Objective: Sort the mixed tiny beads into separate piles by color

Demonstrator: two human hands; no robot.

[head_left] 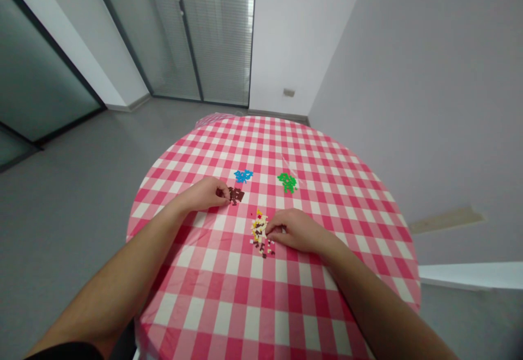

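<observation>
Left hand [209, 193], fingers curled, cannot tell whether clamped on anything, brown pieces [236, 195] at its fingers; right hand [292, 230], likewise, mixed pieces [259, 228] at its fingers; blue pieces [243, 176] beyond left hand; green pieces [288, 182] beyond right; a brushing finger could scatter piles.

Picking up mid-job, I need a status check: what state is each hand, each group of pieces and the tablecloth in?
Left hand: fingers curled at the brown pieces; grip unclear.
Right hand: fingers bent at the mixed pieces; grip unclear.
Brown pieces: clustered.
Mixed pieces: unsorted by colour, loosely scattered.
Blue pieces: clustered.
Green pieces: clustered.
Tablecloth: spread out.
</observation>
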